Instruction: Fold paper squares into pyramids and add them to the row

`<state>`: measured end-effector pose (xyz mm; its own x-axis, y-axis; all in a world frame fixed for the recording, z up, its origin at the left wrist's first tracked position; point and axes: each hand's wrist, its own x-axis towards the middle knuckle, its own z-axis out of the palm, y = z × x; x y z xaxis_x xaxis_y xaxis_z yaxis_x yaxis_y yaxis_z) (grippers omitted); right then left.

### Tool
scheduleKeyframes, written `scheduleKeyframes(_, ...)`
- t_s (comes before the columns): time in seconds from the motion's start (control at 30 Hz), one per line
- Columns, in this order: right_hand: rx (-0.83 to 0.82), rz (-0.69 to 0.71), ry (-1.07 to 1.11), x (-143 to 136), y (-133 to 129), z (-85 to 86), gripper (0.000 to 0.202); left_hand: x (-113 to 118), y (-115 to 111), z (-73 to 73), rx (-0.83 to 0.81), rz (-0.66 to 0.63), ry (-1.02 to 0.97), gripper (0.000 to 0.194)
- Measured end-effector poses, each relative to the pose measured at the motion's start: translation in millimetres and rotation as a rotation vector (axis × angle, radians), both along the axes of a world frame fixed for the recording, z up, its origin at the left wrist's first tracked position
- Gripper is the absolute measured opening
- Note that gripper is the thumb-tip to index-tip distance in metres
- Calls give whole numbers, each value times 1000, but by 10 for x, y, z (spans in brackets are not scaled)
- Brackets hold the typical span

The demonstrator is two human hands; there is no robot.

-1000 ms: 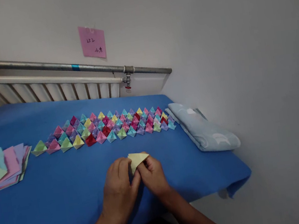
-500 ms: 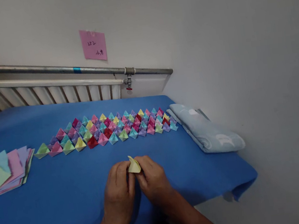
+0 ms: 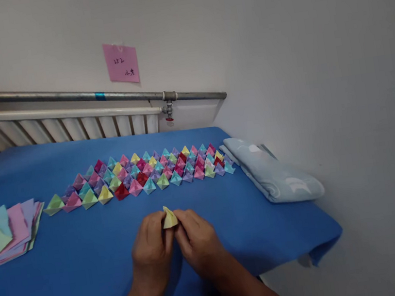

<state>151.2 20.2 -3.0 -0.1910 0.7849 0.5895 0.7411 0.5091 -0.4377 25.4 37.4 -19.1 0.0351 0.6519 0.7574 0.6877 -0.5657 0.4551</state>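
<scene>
A small folded piece of yellow paper (image 3: 169, 218) is held up between my two hands, just above the blue cloth (image 3: 101, 274). My left hand (image 3: 150, 245) pinches its left side between thumb and fingers. On the opposite side my right hand (image 3: 197, 238) grips it the same way, fingers curled. Part of the paper is hidden behind the fingertips. Beyond my hands, several rows of folded paper boats (image 3: 163, 180) in many colours stand close together on the cloth.
To the left lies a fanned stack of coloured paper sheets (image 3: 19, 224). A folded light-blue blanket (image 3: 274, 171) rests at the right, by the wall. Behind the surface are a radiator (image 3: 80, 129) and a metal pipe (image 3: 65, 95). A pink note (image 3: 121, 63) hangs on the wall.
Both hands have shifted slightly left with the yellow paper, which has turned a little between the fingers. The boats and sheets lie as before; the view has tilted slightly.
</scene>
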Motion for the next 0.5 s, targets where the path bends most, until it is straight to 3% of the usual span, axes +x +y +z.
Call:
scheduleKeyframes(0.23, -19, -6, -12, -16, 21, -7, 19, 27, 10, 7, -138, -2, -130, 17)
scheduleKeyframes(0.5, 12, -29, -37, -47, 70, -82, 21, 17, 58, -57, -179, -1, -105, 21)
